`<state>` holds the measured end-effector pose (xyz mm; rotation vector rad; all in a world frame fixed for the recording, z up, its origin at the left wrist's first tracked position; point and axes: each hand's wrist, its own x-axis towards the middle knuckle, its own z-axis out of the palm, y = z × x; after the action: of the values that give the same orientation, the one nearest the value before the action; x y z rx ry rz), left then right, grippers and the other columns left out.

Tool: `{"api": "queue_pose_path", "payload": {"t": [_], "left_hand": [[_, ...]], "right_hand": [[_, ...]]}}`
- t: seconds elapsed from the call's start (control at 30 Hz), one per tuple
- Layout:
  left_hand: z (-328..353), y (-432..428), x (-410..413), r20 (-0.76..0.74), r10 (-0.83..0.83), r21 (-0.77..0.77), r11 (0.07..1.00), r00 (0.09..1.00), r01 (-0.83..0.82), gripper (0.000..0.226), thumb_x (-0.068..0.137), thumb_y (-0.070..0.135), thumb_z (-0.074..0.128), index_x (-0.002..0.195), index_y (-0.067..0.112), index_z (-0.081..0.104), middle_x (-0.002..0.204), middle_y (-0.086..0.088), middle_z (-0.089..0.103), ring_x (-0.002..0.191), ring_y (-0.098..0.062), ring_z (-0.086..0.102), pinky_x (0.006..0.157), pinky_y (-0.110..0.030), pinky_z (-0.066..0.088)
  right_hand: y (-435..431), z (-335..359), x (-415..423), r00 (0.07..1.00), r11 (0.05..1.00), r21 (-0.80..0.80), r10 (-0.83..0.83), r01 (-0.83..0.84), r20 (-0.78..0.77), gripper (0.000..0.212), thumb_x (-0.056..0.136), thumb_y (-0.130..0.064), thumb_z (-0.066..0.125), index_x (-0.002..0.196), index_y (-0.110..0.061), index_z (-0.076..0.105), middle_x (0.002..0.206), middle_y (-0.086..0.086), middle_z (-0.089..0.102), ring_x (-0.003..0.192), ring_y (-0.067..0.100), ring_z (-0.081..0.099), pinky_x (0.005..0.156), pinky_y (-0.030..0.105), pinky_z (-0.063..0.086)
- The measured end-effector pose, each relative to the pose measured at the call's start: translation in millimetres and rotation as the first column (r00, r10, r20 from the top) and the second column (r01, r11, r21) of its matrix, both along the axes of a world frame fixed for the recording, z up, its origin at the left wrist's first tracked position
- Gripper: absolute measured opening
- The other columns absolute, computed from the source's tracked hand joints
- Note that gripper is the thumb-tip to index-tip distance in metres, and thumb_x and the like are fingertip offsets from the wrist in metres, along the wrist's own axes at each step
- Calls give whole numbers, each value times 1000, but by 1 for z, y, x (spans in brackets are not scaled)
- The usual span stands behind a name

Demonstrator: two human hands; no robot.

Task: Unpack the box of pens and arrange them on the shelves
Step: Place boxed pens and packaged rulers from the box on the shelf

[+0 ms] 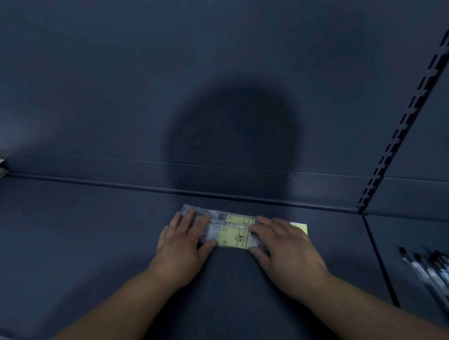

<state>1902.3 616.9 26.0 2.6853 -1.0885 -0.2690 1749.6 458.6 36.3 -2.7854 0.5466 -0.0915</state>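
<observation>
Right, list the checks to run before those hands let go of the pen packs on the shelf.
1. Lying flat: ok, the two pen packs lie side by side on the shelf.
2. Both ends steadied: ok, the left hand rests on the left end, the right hand on the right.
3. Facing up: ok, the yellow labels show on top.
4. Pushed against the back rail: not ok, a strip of bare shelf shows between.
5. Clear of the divider and the loose pens beyond it: ok.
6. Pen count inside: cannot tell, too blurred.
</observation>
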Motion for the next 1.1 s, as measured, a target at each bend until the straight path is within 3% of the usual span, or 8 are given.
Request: {"api": "queue_pose_path", "payload": {"t": [0.2,0.37,0.43,0.53,0.73,0.93,1.1], "left_hand": [[-3,-13,7,47,-44,74,996,998,41,55,100,49,18,150,40,-3,160,8,-9,146,-18,-12,119,-38,0],[-1,5,-10,73,48,-93,995,996,-41,51,101,44,25,150,40,9,160,10,-8,146,-16,-14,118,-33,-2],[-1,16,-19,28,70,-146,987,997,-65,51,100,44,30,149,36,19,160,7,0,147,-16,-6,118,-29,1],[0,42,-36,3,111,-134,985,994,-110,55,98,48,36,149,30,26,160,4,11,146,-16,10,119,-26,7],[17,117,-73,58,278,-168,949,959,-266,54,93,47,49,143,30,38,154,5,29,140,-10,30,114,-20,22],[34,249,-99,61,587,-251,792,807,-557,54,88,42,57,138,25,46,145,3,41,132,-14,41,108,-16,24],[2,385,-145,-74,804,-144,576,589,-804,55,89,34,60,140,24,42,144,5,41,125,-15,47,101,-19,31]], "right_hand": [[-9,1,7,998,999,9,-39,40,-50,48,105,-38,24,152,-35,17,161,-16,8,149,11,4,120,37,0],[3,3,-1,999,999,-13,-30,29,-34,51,104,-30,27,154,-28,15,163,-9,3,149,13,1,120,37,-3],[10,6,-3,1000,999,-44,-10,11,26,54,101,-35,37,152,-26,22,162,-4,13,149,16,10,121,39,2],[32,13,1,990,993,-54,113,-109,88,54,93,-40,53,144,-25,41,153,-2,34,141,19,32,119,41,16],[100,12,20,917,918,-17,396,-395,53,61,93,-46,50,148,-30,30,154,-8,30,139,14,32,118,36,20],[191,25,39,794,795,45,597,-605,118,57,94,-41,51,147,-29,31,150,-12,32,136,9,35,109,30,33],[293,24,50,697,699,36,705,-714,133,57,92,-40,54,145,-29,35,146,-12,35,130,11,41,103,26,38]]}}
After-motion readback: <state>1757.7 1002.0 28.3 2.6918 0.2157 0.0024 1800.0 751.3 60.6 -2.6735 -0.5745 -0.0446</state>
